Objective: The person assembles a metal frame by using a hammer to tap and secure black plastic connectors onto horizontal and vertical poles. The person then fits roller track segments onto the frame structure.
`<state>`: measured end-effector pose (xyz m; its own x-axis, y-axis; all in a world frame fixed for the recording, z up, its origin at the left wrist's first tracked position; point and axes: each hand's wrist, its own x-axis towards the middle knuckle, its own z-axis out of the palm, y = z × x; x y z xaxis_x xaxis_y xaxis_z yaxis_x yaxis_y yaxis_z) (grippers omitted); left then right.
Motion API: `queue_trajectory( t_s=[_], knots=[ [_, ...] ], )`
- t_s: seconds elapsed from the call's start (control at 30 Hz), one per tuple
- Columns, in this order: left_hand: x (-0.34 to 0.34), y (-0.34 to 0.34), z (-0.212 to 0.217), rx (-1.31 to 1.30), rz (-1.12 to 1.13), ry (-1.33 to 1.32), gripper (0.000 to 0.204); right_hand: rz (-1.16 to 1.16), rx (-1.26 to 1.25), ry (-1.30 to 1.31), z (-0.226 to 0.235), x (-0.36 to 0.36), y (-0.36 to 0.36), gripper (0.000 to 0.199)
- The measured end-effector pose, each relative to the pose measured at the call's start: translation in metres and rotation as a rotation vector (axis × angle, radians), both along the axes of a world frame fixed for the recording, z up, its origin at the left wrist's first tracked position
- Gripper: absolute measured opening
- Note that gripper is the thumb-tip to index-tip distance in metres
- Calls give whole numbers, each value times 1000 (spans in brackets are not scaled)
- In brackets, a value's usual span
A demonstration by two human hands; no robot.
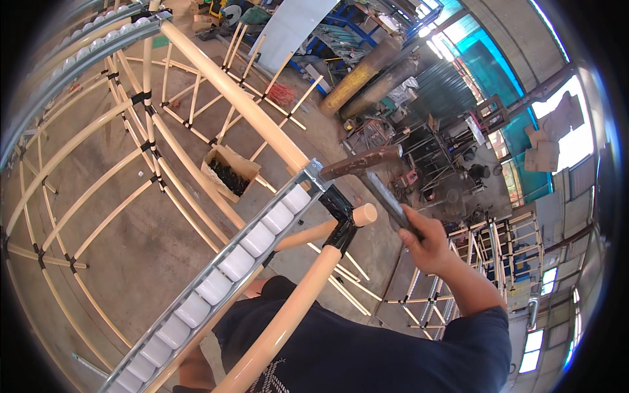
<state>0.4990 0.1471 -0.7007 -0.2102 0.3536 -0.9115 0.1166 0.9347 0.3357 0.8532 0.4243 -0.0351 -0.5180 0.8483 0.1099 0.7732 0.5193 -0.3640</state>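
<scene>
My right hand (426, 241) is closed around the grey metal handle of a hammer (362, 162). The hammer's long rusty-brown head reaches left to the metal end bracket (316, 173) of a roller track (216, 286); it looks to be touching or very close to it. White rollers fill the track, which slants down to the lower left. Below the bracket, a black pipe joint (341, 226) links cream pipes, one with a short capped end (365, 214). Part of my left arm (196, 369) shows under the track; its hand is hidden.
Cream pipe frames with black joints (147, 147) stand to the left. An open cardboard box (229, 171) of black parts sits on the concrete floor. Large cylinders (360, 75) and piled metal lie farther off. Another pipe rack (485, 259) stands at the right.
</scene>
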Motion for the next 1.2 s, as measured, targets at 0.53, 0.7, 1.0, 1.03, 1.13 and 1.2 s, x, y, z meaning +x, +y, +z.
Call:
queue_trajectory(
  t_s=[0.53, 0.7, 1.0, 1.03, 1.13, 1.2],
  knots=[
    [81, 29, -43, 103, 122, -70, 29, 457, -132, 97, -3, 14, 109, 48],
    [129, 36, -13, 34, 211, -19, 21, 312, -156, 525, -92, 114, 169, 39],
    [247, 159, 53, -78, -27, 340, 48, -517, -392, 836, -235, 290, 250, 12],
    [264, 209, 82, -53, -46, 389, 50, -573, -370, 827, -248, 306, 259, 13],
    [293, 332, 133, 227, -92, 405, 53, -593, -380, 904, -254, 334, 280, 17],
    [300, 402, 189, 471, -92, 443, 42, -538, -375, 963, -253, 345, 295, 18]
  ],
)
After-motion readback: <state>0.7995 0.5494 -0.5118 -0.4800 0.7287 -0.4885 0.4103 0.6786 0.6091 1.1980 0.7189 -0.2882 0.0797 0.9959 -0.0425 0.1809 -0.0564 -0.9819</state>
